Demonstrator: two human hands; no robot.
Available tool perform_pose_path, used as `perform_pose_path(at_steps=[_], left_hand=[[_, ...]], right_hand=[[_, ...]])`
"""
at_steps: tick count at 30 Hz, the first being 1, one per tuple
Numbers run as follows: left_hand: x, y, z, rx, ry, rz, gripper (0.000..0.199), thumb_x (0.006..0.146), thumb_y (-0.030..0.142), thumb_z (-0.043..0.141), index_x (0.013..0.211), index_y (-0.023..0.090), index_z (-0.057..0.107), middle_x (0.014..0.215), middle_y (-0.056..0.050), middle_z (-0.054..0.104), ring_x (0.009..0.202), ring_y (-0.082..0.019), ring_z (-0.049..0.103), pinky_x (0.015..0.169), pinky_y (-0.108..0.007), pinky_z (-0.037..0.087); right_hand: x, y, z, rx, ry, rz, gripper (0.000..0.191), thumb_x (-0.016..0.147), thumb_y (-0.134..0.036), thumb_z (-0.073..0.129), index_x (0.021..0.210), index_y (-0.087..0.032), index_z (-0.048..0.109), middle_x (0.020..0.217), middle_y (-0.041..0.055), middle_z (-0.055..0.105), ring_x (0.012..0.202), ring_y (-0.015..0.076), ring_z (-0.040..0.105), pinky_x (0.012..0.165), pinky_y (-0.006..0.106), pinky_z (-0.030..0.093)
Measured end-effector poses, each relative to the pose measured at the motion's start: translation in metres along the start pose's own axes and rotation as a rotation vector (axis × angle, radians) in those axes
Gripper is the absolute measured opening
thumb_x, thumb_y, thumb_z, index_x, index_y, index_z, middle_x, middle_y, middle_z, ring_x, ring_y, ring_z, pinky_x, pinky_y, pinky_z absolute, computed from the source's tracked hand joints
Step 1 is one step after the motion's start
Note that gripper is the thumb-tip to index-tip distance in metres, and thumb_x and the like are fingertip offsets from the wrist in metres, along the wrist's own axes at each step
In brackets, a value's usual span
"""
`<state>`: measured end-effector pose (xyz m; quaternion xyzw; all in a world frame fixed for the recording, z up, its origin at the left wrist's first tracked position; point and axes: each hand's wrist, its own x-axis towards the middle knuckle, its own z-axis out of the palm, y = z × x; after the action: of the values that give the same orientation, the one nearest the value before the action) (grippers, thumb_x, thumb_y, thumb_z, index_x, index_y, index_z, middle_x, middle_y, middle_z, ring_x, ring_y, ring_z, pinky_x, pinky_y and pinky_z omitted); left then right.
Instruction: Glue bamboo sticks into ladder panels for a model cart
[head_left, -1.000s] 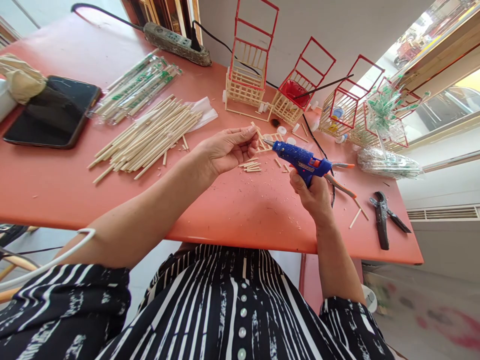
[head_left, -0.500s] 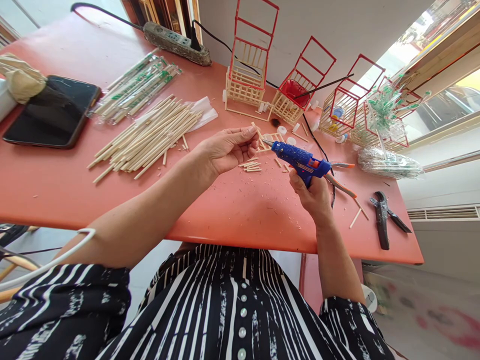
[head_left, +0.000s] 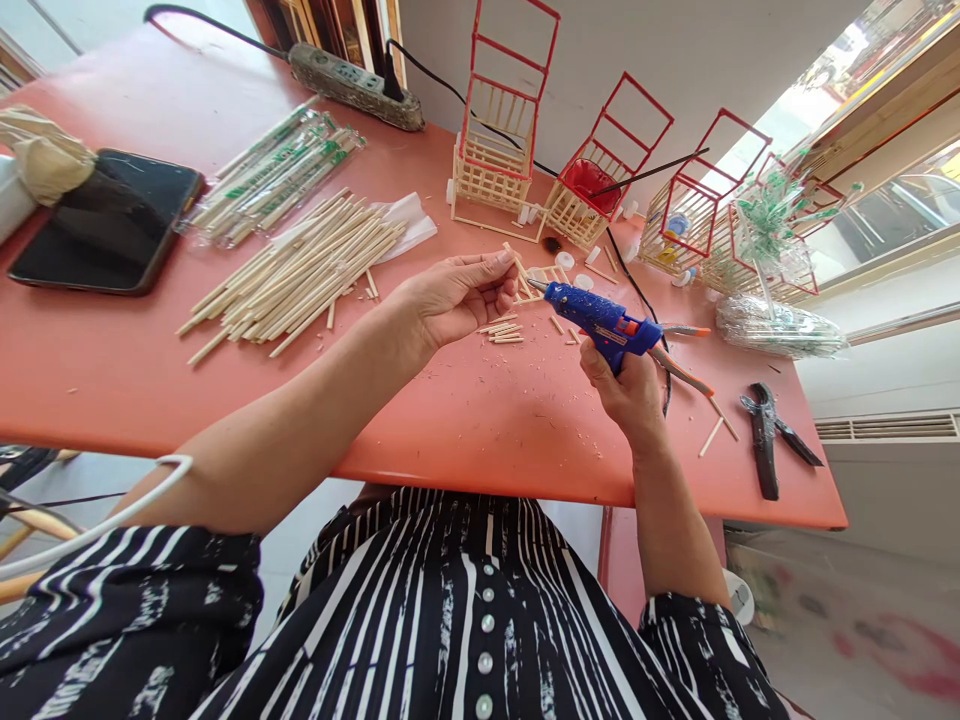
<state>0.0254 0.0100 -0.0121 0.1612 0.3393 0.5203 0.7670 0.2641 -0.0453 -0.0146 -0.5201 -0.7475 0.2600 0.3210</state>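
My left hand pinches a small frame of pale wooden sticks between thumb and fingers; part of the frame is hidden behind the fingertips. My right hand is wrapped round the handle of a blue hot glue gun. The gun's metal nozzle points left and sits close to the held sticks; whether it touches them I cannot tell. Short cut sticks lie on the table just under my left hand. A pair of pliers with orange and grey handles lies behind the gun.
A pile of wooden sticks and wrapped chopsticks lie left, near a phone. Small stick chairs with red frames stand along the back. A power strip is behind; black-handled cutters lie right.
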Motion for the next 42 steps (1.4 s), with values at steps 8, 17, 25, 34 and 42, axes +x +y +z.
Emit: perform_pose_path(at_steps=[8,17,25,34,42], left_hand=[[0.0012,-0.0003,-0.0009,-0.005,-0.003,0.005,0.021,0.095,0.011,0.074,0.074,0.01,0.068,0.068,-0.002,0.067,0.059,-0.006,0.061,0.063,-0.017,0.051],[-0.0026,0.0007,0.0045,0.013,0.032,0.001,0.027,0.094,0.014,0.076,0.069,0.011,0.065,0.062,-0.001,0.063,0.056,-0.006,0.06,0.056,-0.015,0.047],[-0.0014,0.0,0.0031,-0.004,0.054,0.01,0.029,0.098,0.013,0.07,0.069,0.011,0.066,0.065,-0.002,0.066,0.057,-0.006,0.06,0.058,-0.017,0.048],[-0.0006,0.0001,0.0034,-0.052,0.067,-0.01,0.023,0.091,0.013,0.079,0.072,0.012,0.066,0.065,-0.002,0.067,0.056,-0.007,0.06,0.056,-0.017,0.049],[-0.0001,0.0003,0.0031,-0.054,0.071,-0.013,0.02,0.088,0.015,0.084,0.075,0.014,0.068,0.063,-0.001,0.066,0.055,-0.007,0.061,0.055,-0.017,0.049]], right_hand=[[-0.0005,0.0027,0.001,0.009,0.015,0.016,0.052,0.096,-0.071,0.057,0.08,-0.021,0.056,0.063,-0.0026,0.046,0.056,0.0123,0.041,0.054,0.029,0.033],[0.0002,0.0056,0.0012,0.198,-0.098,0.019,0.052,0.096,-0.07,0.058,0.101,-0.019,0.065,0.072,-0.0016,0.051,0.062,0.0131,0.044,0.057,0.028,0.037],[-0.0016,0.002,0.0035,0.114,-0.004,-0.062,0.052,0.097,-0.07,0.056,0.101,-0.019,0.066,0.084,0.0061,0.067,0.07,0.0178,0.058,0.066,0.033,0.05],[-0.001,0.0058,0.002,-0.064,0.021,-0.105,0.047,0.1,-0.065,0.055,0.099,-0.02,0.067,0.083,0.0083,0.069,0.072,0.021,0.061,0.072,0.038,0.054],[-0.0002,0.0061,0.0023,-0.114,0.028,-0.146,0.042,0.101,-0.061,0.053,0.098,-0.021,0.065,0.082,0.007,0.067,0.072,0.0212,0.059,0.07,0.037,0.052]])
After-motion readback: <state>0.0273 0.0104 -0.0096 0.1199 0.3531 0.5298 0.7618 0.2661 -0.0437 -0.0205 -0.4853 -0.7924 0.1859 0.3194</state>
